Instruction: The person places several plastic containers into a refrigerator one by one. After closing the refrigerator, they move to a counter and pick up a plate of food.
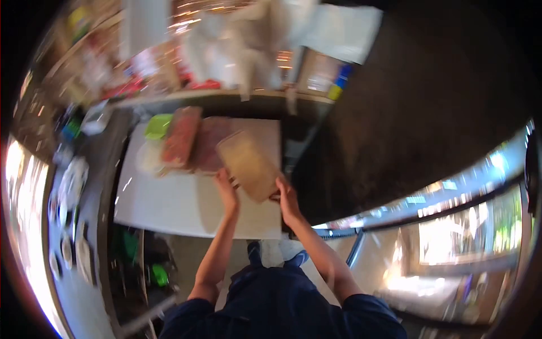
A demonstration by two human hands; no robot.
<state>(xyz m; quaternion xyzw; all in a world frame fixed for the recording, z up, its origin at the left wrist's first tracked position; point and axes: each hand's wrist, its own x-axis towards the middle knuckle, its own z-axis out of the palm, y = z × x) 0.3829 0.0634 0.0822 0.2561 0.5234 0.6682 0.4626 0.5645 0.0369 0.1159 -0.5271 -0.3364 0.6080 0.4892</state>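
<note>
Left hand [227, 187] and right hand [287, 198] held a tan box [249, 164] over the table [160, 200]. A red box [182, 137] lay beside a green bowl [157, 127].

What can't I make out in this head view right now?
All in the head view:
- Tan container: contents lost to blur; underside hidden by its own upper face.
- Right hand: some fingers hidden by the tan container.
- Flat reddish container: right part covered by the tan container.
- Pale items beyond the table: smeared by blur.

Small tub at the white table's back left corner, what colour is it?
The small tub is lime green, as the head view shows.
</note>
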